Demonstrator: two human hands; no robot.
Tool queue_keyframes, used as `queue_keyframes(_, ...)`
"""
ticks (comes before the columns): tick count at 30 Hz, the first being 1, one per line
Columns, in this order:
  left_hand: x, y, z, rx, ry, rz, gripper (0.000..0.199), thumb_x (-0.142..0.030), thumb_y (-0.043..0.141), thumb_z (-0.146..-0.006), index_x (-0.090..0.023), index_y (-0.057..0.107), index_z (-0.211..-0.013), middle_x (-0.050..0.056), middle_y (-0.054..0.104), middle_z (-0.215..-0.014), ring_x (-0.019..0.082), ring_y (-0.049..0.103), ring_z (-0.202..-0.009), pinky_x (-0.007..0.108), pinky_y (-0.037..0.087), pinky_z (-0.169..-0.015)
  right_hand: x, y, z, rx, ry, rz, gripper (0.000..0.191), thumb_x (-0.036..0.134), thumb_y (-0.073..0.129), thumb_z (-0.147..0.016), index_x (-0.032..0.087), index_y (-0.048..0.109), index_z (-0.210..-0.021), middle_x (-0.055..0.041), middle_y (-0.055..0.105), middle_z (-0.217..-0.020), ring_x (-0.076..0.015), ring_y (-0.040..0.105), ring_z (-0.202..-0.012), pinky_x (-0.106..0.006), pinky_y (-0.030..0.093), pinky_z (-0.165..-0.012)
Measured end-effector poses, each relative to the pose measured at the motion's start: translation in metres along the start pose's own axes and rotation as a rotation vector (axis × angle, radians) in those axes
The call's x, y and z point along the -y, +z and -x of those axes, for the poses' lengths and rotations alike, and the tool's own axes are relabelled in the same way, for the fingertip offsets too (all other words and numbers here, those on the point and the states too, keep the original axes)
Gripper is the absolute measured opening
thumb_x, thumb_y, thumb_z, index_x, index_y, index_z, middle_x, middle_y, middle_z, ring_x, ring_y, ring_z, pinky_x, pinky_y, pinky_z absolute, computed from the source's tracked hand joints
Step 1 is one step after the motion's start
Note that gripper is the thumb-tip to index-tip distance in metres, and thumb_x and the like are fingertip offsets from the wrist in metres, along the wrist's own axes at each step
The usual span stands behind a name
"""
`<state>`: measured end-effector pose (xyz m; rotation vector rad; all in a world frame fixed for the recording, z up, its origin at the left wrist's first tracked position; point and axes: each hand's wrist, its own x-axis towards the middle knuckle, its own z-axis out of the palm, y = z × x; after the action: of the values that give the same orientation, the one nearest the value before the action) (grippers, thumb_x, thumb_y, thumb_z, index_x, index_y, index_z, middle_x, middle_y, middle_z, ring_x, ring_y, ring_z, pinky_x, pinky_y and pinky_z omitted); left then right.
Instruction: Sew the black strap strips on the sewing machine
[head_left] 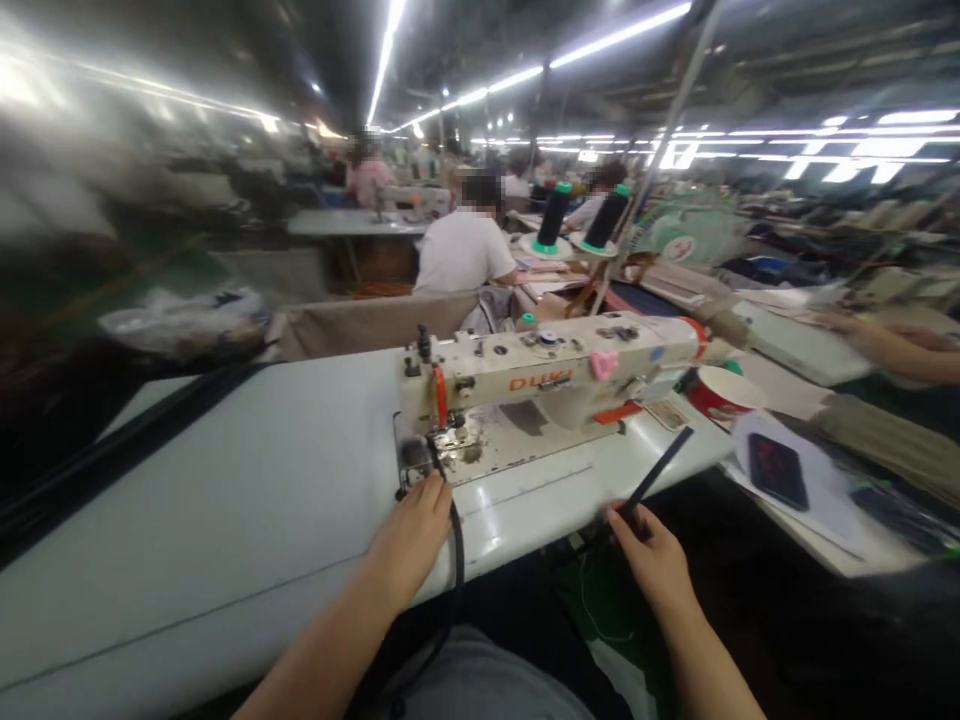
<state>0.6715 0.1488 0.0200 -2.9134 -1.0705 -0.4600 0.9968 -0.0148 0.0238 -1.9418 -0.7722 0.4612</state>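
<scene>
In the head view a cream sewing machine [517, 375] with orange trim stands on a white table [300, 450]. My left hand [418, 525] lies at the table's front, just before the needle area, its fingers closed on a narrow black strip [457, 540]. That strip runs from under the presser foot past my fingers and down toward my lap. Off the table's front edge, my right hand [649, 548] pinches another black strip end [664, 465], which points up and to the right. Whether the two pieces join below the edge is hidden.
Two black thread cones [553, 215] stand behind the machine. On the right are a red and white container [724, 393] and a phone [778, 470] on papers. A dark bundle [127, 445] crosses the table's left side. A person in white [465, 250] sits ahead; another's arm [892, 345] reaches in at right.
</scene>
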Motion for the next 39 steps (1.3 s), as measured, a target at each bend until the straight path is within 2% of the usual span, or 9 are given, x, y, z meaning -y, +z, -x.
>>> queue_keyframes(6, 0.005, -0.002, -0.007, -0.031, 0.023, -0.080, 0.034, -0.005, 0.045, -0.096, -0.013, 0.060, -0.125, 0.017, 0.066, -0.130, 0.027, 0.063, -0.126, 0.046, 0.047, -0.115, 0.016, 0.020, 0.015, 0.398, -0.068, 0.035, 0.059, 0.073, 0.065, -0.078, 0.020, 0.077, -0.103, -0.0040, 0.069, -0.069, -0.0208, 0.060, -0.056, -0.032, 0.049, -0.054)
queue_keyframes(10, 0.006, 0.002, -0.005, -0.087, 0.015, -0.086, 0.034, -0.004, 0.043, -0.097, -0.012, 0.061, -0.125, 0.018, 0.066, -0.130, 0.026, 0.064, -0.125, 0.045, 0.047, -0.114, 0.034, 0.034, 0.022, 0.489, -0.102, 0.055, 0.060, 0.070, 0.067, -0.081, 0.020, 0.077, -0.113, -0.0027, 0.068, -0.065, -0.0206, 0.060, -0.056, -0.031, 0.049, -0.053)
queue_keyframes(15, 0.005, -0.001, -0.006, -0.100, 0.033, -0.046, 0.031, -0.004, 0.044, -0.098, -0.009, 0.062, -0.123, 0.019, 0.066, -0.127, 0.027, 0.063, -0.126, 0.044, 0.044, -0.117, 0.055, 0.055, 0.016, 0.508, -0.227, 0.098, 0.061, 0.067, 0.061, -0.087, 0.017, 0.076, -0.119, -0.0036, 0.069, -0.066, -0.0237, 0.065, -0.064, -0.033, 0.055, -0.065)
queue_keyframes(20, 0.004, -0.007, -0.008, -0.111, 0.017, -0.063, 0.028, -0.007, 0.046, -0.099, -0.010, 0.063, -0.121, 0.016, 0.067, -0.125, 0.025, 0.064, -0.122, 0.041, 0.045, -0.116, 0.066, 0.080, 0.001, 0.468, -0.294, 0.158, 0.068, 0.067, 0.056, -0.088, 0.014, 0.073, -0.126, -0.0036, 0.068, -0.064, -0.0240, 0.063, -0.062, -0.034, 0.054, -0.068)
queue_keyframes(23, 0.003, -0.009, -0.008, -0.120, 0.008, -0.075, 0.025, -0.009, 0.048, -0.100, -0.012, 0.064, -0.119, 0.015, 0.067, -0.125, 0.023, 0.065, -0.119, 0.039, 0.045, -0.115, 0.070, 0.092, -0.008, 0.408, -0.252, 0.180, 0.075, 0.070, 0.057, -0.083, 0.010, 0.073, -0.125, -0.0032, 0.067, -0.062, -0.0235, 0.063, -0.062, -0.033, 0.052, -0.067)
queue_keyframes(28, 0.004, -0.009, -0.008, -0.141, 0.006, -0.072, 0.021, -0.012, 0.050, -0.100, -0.013, 0.065, -0.115, 0.012, 0.069, -0.121, 0.022, 0.067, -0.115, 0.036, 0.044, -0.116, 0.081, 0.097, -0.011, 0.410, -0.097, 0.151, 0.077, 0.068, 0.061, -0.078, 0.006, 0.071, -0.122, -0.0002, 0.063, -0.060, -0.0193, 0.056, -0.054, -0.032, 0.045, -0.057)
queue_keyframes(33, 0.004, -0.004, -0.008, -0.155, 0.003, -0.060, 0.022, -0.011, 0.051, -0.100, -0.012, 0.065, -0.117, 0.014, 0.069, -0.120, 0.022, 0.066, -0.117, 0.037, 0.042, -0.117, 0.087, 0.096, -0.006, 0.347, -0.096, 0.067, 0.065, 0.064, 0.062, -0.079, 0.011, 0.074, -0.116, 0.0030, 0.058, -0.057, -0.0150, 0.047, -0.048, -0.030, 0.038, -0.051)
queue_keyframes(39, 0.003, -0.005, -0.008, -0.161, 0.010, -0.041, 0.019, -0.012, 0.052, -0.099, -0.012, 0.065, -0.114, 0.013, 0.068, -0.118, 0.023, 0.066, -0.115, 0.037, 0.043, -0.116, 0.087, 0.096, -0.007, 0.396, -0.047, 0.098, 0.071, 0.065, 0.065, -0.075, 0.008, 0.071, -0.117, 0.0021, 0.060, -0.058, -0.0146, 0.046, -0.046, -0.031, 0.038, -0.050)
